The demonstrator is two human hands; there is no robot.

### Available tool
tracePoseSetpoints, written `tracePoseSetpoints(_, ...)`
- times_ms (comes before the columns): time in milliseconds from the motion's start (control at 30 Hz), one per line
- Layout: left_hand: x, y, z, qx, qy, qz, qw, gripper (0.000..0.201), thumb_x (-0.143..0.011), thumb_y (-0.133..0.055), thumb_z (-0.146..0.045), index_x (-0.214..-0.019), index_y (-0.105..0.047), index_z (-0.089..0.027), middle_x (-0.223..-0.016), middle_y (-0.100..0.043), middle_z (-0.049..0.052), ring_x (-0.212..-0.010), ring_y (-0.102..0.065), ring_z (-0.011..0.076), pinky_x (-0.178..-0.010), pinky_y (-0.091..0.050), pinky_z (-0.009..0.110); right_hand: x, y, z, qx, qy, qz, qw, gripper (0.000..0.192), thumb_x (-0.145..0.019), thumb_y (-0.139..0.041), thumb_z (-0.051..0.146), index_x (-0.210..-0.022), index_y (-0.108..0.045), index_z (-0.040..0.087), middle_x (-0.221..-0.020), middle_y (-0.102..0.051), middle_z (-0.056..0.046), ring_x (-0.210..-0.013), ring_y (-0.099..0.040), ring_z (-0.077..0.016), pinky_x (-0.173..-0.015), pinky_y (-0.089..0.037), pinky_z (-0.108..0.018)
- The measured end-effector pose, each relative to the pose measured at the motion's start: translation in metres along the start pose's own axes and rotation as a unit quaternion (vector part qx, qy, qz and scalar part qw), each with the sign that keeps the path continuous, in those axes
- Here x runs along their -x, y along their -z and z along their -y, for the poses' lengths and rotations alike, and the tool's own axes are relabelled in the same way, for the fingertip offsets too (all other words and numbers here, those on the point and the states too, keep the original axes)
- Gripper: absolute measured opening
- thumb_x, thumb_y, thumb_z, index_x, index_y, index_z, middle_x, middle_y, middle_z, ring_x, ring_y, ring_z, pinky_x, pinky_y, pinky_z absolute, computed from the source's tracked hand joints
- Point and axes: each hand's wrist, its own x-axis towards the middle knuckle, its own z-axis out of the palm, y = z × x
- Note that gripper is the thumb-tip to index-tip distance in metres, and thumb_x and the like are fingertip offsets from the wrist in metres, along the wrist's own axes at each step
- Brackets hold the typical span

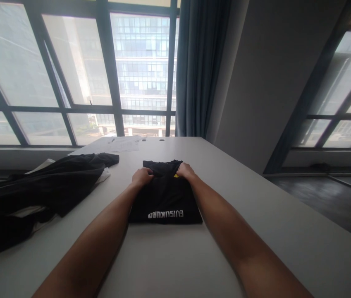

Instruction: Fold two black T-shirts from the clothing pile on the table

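- My left hand (pixel 142 177) sits on the far left part of a folded black T-shirt (pixel 165 198), fingers curled down and pinching the cloth; the fingertips are tucked under, so I cannot see how deep the grip goes.
- My right hand (pixel 185 170) does the same at the far right part, fingers closed on the fabric just above a small yellow mark (pixel 175 176) that is mostly covered and too small to read.
- The T-shirt lies flat on the white counter (pixel 256 231), between my two forearms, its near edge towards me and showing white lettering upside down.
- To the left, well apart from the shirt, a heap of dark clothes (pixel 35 194) spreads over the counter and is cut off by the frame's left edge; pale cloth pokes out beneath it, and I cannot tell what it is.
- Further back, sheets of paper (pixel 119 144) lie near the window (pixel 79 70), their print illegible.
- A blue curtain (pixel 201 66) hangs beside the glass.
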Motion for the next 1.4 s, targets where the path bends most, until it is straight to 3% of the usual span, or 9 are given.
tracePoseSetpoints(200,-0.004,-0.001,0.012,0.039,-0.005,-0.045,0.998,0.032,-0.09,-0.053,-0.031,-0.114,-0.073,-0.023,-0.119,-0.072,0.006,-0.117,-0.063,0.0239,-0.102,-0.046,0.033,-0.007,-0.006,0.001,-0.062,0.042,-0.083,0.994,0.029,-0.089,-0.058,0.028,-0.112,-0.07,0.016,-0.112,-0.072,-0.012,-0.107,-0.066,-0.023,-0.088,-0.048,-0.025)
tracePoseSetpoints(433,0.002,-0.008,0.019,0.053,-0.047,-0.041,0.997,0.052,-0.084,-0.066,-0.027,-0.135,-0.057,-0.018,-0.137,-0.06,0.012,-0.128,-0.054,0.0253,-0.109,-0.041,0.035,0.002,-0.009,-0.01,0.012,0.127,0.005,0.992,0.049,-0.091,-0.057,0.023,-0.139,-0.052,0.014,-0.134,-0.06,-0.014,-0.125,-0.055,-0.0234,-0.105,-0.04,-0.028)
tracePoseSetpoints(600,0.038,0.001,0.026,0.024,-0.111,-0.063,0.991,0.052,-0.084,-0.065,-0.033,-0.132,-0.058,-0.016,-0.146,-0.049,0.015,-0.136,-0.045,0.0307,-0.114,-0.037,0.044,0.016,0.004,-0.027,0.048,0.153,0.048,0.986,0.066,-0.086,-0.061,0.016,-0.148,-0.041,0.017,-0.15,-0.041,-0.015,-0.134,-0.046,-0.0232,-0.11,-0.035,-0.029)
tracePoseSetpoints(800,0.098,0.039,0.023,0.065,-0.267,0.056,0.96,0.023,-0.085,-0.058,-0.027,-0.099,-0.075,-0.026,-0.131,-0.062,0.005,-0.124,-0.054,0.0254,-0.111,-0.04,0.04,0.049,0.032,-0.054,0.044,0.209,0.085,0.973,0.065,-0.066,-0.066,0.001,-0.129,-0.061,0.02,-0.133,-0.058,-0.009,-0.118,-0.057,-0.0228,-0.098,-0.044,-0.025)
tracePoseSetpoints(967,0.11,0.066,0.018,0.111,-0.236,0.243,0.934,0.05,-0.068,-0.072,-0.021,-0.116,-0.071,-0.035,-0.143,-0.055,-0.001,-0.135,-0.046,0.0267,-0.112,-0.037,0.037,0.071,0.052,-0.062,0.021,0.201,0.168,0.965,0.064,-0.054,-0.07,0.001,-0.112,-0.072,0.027,-0.11,-0.068,-0.001,-0.099,-0.064,-0.0216,-0.084,-0.048,-0.024)
tracePoseSetpoints(1033,0.113,0.068,0.016,0.109,-0.236,0.268,0.928,0.06,-0.062,-0.08,-0.028,-0.12,-0.069,-0.038,-0.148,-0.05,-0.002,-0.14,-0.039,0.0283,-0.111,-0.038,0.038,0.076,0.057,-0.059,0.02,0.193,0.204,0.96,0.067,-0.051,-0.074,0.002,-0.112,-0.072,0.029,-0.112,-0.068,0.0,-0.101,-0.064,-0.0226,-0.084,-0.049,-0.024)
tracePoseSetpoints(1167,0.118,0.051,0.009,0.126,-0.245,0.117,0.954,0.03,-0.08,-0.066,-0.039,-0.105,-0.075,-0.026,-0.128,-0.067,0.006,-0.119,-0.06,0.025,-0.101,-0.047,0.033,0.082,0.063,-0.051,0.025,0.226,0.21,0.951,0.066,-0.045,-0.086,0.012,-0.107,-0.075,0.029,-0.139,-0.054,-0.003,-0.124,-0.054,-0.0284,-0.1,-0.045,-0.03)
tracePoseSetpoints(1267,0.117,0.037,0.008,0.14,-0.208,0.003,0.968,0.03,-0.088,-0.053,-0.04,-0.099,-0.073,-0.02,-0.094,-0.075,0.007,-0.087,-0.069,0.0225,-0.082,-0.053,0.031,0.085,0.064,-0.046,0.031,0.239,0.207,0.948,0.066,-0.044,-0.089,0.015,-0.106,-0.075,0.029,-0.154,-0.037,-0.004,-0.141,-0.035,-0.033,-0.111,-0.035,-0.038)
tracePoseSetpoints(1400,0.111,0.033,0.013,0.198,-0.165,-0.089,0.962,0.037,-0.09,-0.046,-0.045,-0.095,-0.069,-0.017,-0.085,-0.074,0.007,-0.082,-0.067,0.0227,-0.076,-0.053,0.032,0.085,0.066,-0.04,-0.059,0.297,0.202,0.931,0.029,-0.063,-0.082,0.02,-0.092,-0.078,0.022,-0.151,-0.043,-0.006,-0.139,-0.038,-0.0305,-0.113,-0.033,-0.038)
